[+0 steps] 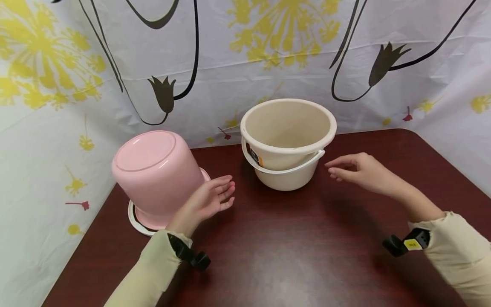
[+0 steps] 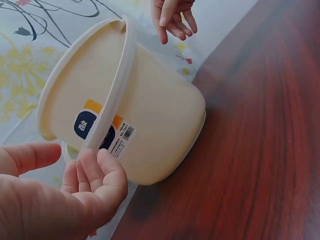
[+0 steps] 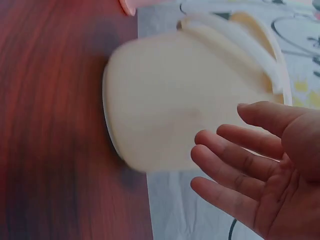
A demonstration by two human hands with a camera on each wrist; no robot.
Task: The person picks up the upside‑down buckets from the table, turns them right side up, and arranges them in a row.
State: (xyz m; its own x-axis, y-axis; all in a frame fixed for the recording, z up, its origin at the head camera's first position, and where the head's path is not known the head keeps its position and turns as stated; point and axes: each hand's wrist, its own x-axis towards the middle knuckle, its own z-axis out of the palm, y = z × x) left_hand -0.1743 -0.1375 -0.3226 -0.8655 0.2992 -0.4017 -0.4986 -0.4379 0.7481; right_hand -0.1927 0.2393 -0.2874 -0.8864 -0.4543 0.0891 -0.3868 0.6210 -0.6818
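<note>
Left hand (image 1: 207, 199) and right hand (image 1: 362, 172) hold nothing in the head view: the left has loosely bent fingers, the right stretches its fingers towards the cream bucket (image 1: 287, 160), just beside but not touching. That bucket stands upright on the table (image 1: 268, 256), between and beyond the 2 hands; its 1 handle (image 1: 274, 172) hangs across the front, probably dropped there by its own weight. To the left, 1 pink bucket (image 1: 161, 179) stands upside down — the wider mouth below likely keeps it steady — with part of 1 white ring (image 1: 134, 222) showing round its rim. Whether the left hand touches it, I cannot tell. That makes 2 buckets, 1 of each colour, and 2 dark wrist devices, 1 per sleeve.

From the left wrist, 1 bucket shows, the cream, its label (image 2: 86, 124) partly crossed by the handle. The left thumb lies apart from 4 curved fingers.

From the right wrist, 4 fingers spread slightly beside the cream wall — relaxed, pinching nothing. Only a sliver of pink shows at the top.
</note>
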